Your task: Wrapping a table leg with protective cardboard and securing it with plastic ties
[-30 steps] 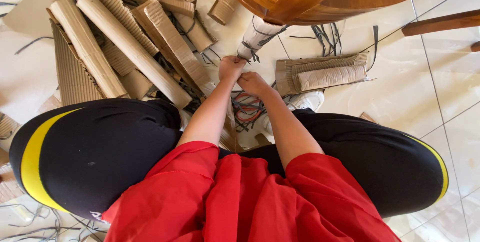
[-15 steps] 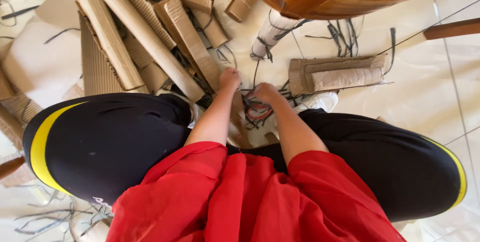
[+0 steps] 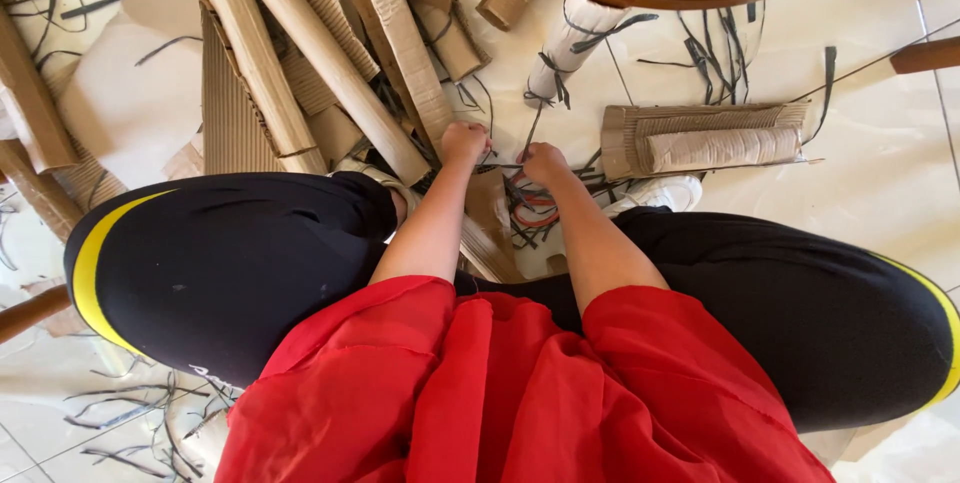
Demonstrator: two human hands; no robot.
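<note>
**Two fists pull a dark strap tight**

In the centre of the frame, the left hand (image 3: 465, 141) and right hand (image 3: 543, 161) are closed into fists around a thin dark strap (image 3: 508, 165). Its visible part runs left to right between them, above a cardboard roll (image 3: 487, 233). The strap looks light, flexible and probably slippery; holding near the ends seems best.
</note>
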